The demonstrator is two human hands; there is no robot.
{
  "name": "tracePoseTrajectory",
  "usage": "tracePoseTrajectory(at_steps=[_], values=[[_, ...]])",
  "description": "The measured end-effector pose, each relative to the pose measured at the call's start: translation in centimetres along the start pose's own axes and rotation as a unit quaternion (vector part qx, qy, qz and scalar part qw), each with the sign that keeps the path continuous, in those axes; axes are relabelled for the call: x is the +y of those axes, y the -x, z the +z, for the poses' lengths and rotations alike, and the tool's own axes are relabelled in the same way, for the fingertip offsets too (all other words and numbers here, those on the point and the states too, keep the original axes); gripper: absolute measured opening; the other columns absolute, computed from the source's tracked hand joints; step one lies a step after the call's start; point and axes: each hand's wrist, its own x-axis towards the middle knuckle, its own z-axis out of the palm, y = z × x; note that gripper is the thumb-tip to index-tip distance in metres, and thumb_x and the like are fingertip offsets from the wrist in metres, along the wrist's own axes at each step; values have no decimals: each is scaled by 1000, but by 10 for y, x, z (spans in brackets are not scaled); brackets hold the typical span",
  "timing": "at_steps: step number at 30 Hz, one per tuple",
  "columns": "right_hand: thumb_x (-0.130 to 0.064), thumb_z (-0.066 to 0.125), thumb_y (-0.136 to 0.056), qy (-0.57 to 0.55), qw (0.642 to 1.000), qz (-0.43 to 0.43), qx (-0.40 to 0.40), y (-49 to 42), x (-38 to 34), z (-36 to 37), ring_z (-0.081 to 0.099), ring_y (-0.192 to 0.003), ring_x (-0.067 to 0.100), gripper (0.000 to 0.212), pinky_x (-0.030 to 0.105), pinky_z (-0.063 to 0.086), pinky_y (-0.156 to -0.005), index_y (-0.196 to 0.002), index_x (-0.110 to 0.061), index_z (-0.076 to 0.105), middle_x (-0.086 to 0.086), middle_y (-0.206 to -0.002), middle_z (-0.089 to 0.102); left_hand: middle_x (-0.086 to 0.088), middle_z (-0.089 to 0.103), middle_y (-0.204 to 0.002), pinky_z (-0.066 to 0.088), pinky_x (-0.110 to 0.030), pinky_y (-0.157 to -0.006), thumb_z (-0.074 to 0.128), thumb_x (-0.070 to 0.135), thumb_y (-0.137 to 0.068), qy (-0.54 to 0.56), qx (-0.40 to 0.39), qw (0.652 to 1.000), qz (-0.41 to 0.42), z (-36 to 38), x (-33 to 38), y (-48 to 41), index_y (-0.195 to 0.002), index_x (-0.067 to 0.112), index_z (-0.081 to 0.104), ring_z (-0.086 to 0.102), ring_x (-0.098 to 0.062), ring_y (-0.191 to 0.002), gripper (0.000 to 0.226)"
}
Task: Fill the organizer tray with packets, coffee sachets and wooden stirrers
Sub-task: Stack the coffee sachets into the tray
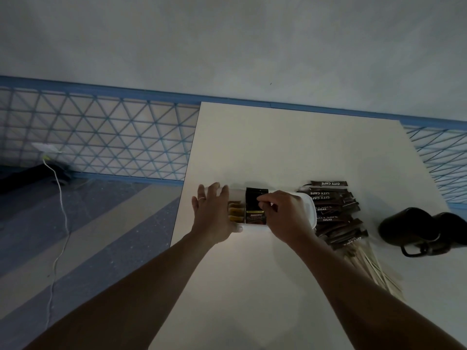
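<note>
A white organizer tray (309, 208) lies across the middle of the pale table. My left hand (212, 213) grips its left end, fingers spread over the rim. Small yellow-brown packets (235, 212) stand in the left compartment. My right hand (283, 215) pinches the right edge of a black coffee sachet (254, 198), which stands in the middle compartment above a sachet with a gold band (255, 216). The tray's right part is mostly hidden under my right hand. Dark sugar sachets (331, 198) lie heaped to the right of the tray, with wooden stirrers (369, 263) fanned out below them.
A black mug-like object (414, 231) with a handle sits at the table's right edge. The table's left edge (182, 198) drops to a blue floor. A white cable (60, 198) runs across the floor from a wall socket. A blue lattice wall stands behind.
</note>
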Motion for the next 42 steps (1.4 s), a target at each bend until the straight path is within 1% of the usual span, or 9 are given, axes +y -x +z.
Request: tracePoseTrajectory(at_steps=[2, 4, 9, 12, 15, 23, 30, 36, 42], values=[[-27, 77, -79, 13, 1000, -16, 18, 1, 0, -2, 56, -73, -2, 20, 3, 39, -67, -98, -32, 77, -14, -86, 71, -6, 8, -161, 3, -57, -118, 81, 52, -68, 2, 2, 1000, 1, 1, -1, 0, -154, 18, 17, -8, -39, -148, 112], [-31, 81, -75, 13, 999, -29, 20, 3, 0, -5, 54, -80, -8, 20, -3, 34, -67, -95, -33, 78, -17, -88, 70, -6, 8, -161, 3, -57, -118, 81, 52, -68, 1, 2, 1000, 0, 1, -1, -1, -154, 18, 16, -8, -40, -148, 113], [-16, 82, -75, -4, 997, -74, 24, 4, 2, -4, 62, -73, -1, 14, 4, 40, -64, -82, -27, 80, -15, -84, 73, -5, 7, -161, 3, -56, -118, 81, 51, -68, 2, 1, 1000, -1, 2, -1, -2, -154, 18, 15, -8, -40, -148, 114], [-10, 79, -76, -7, 996, -86, 31, 2, 2, 1, 66, -74, 4, 15, 28, 53, -64, -79, -24, 79, -12, -83, 72, -5, 7, -161, 3, -56, -118, 81, 51, -68, 2, 3, 1000, 0, 2, -1, -2, -154, 18, 15, -8, -40, -148, 113], [-5, 76, -78, -4, 996, -83, 22, -3, 3, 6, 68, -75, 13, 14, 35, 55, -65, -80, -18, 78, -6, -85, 73, -6, 9, -161, 5, -57, -118, 81, 52, -68, -1, 8, 1000, 3, 3, -1, -2, -154, 18, 17, -6, -40, -148, 113], [-1, 74, -76, 12, 998, -66, -4, -7, 2, 11, 65, -73, 20, 16, 35, 53, -65, -84, -14, 77, -1, -84, 71, -7, 10, -161, 7, -59, -118, 82, 52, -67, -1, 9, 1000, 8, 2, -2, -1, -153, 17, 18, -5, -41, -148, 112], [-10, 82, -73, 30, 996, -51, -64, -2, -1, 0, 62, -86, 13, 38, 25, 50, -74, -109, -18, 70, -3, -105, 62, -7, 11, -160, 7, -59, -118, 81, 52, -68, -2, 9, 1000, 8, 2, -2, -1, -153, 17, 19, -5, -41, -148, 111], [-2, 76, -70, 56, 995, -40, -72, -6, -1, 2, 61, -78, 24, 24, 43, 53, -65, -89, -15, 67, -3, -91, 63, -7, 11, -160, 7, -59, -118, 83, 50, -67, 7, 9, 1000, 10, 2, -2, 0, -153, 17, 19, -5, -41, -148, 112], [4, 66, -69, 100, 992, -11, -74, -14, 1, 13, 59, -74, 25, 23, 42, 52, -61, -80, -16, 64, -6, -80, 61, -6, 12, -160, 10, -60, -118, 82, 50, -68, 5, 13, 1000, 12, 1, -1, 1, -153, 17, 20, -3, -41, -148, 111]])
